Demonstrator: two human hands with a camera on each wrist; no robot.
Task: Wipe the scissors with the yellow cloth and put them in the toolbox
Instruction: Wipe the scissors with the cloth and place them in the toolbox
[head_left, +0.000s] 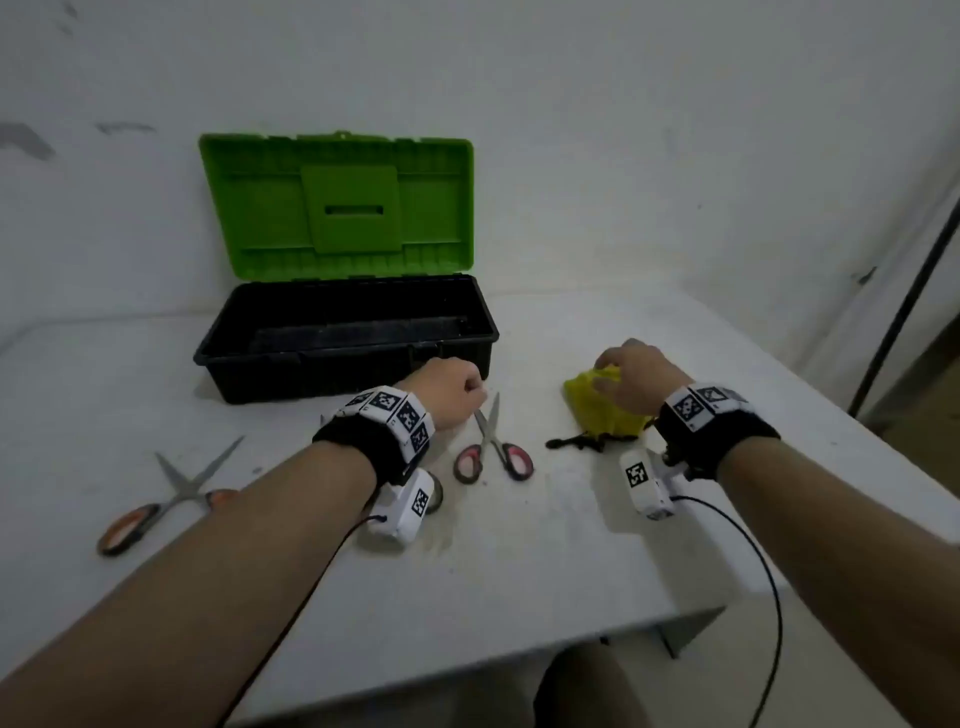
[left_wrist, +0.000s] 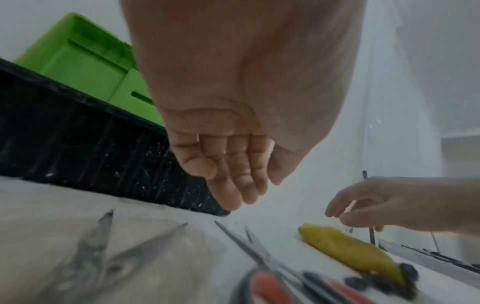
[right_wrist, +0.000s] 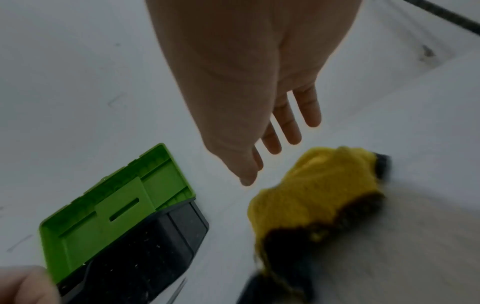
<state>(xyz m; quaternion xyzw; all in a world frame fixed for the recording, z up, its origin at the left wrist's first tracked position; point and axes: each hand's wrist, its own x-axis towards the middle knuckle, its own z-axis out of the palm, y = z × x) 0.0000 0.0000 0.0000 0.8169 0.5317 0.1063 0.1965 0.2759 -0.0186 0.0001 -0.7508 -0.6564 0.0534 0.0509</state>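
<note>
Two pairs of scissors lie on our white table (head_left: 519, 571), with one yellow cloth (head_left: 597, 410) and one open toolbox (head_left: 291, 364). The red-handled scissors (head_left: 491, 447) point to 12 o'clock, blades slightly apart; the orange-handled scissors (head_left: 171, 493) point to 1 o'clock. Our left hand (head_left: 447, 389) hovers empty, fingers loosely curled. Our right hand (head_left: 636, 376), fingers spread, reaches over the cloth.

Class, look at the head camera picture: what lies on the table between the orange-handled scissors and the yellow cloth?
The red-handled scissors lie there, with the left hand over their tips, between the orange-handled scissors and the yellow cloth; the head view shows it.
</note>
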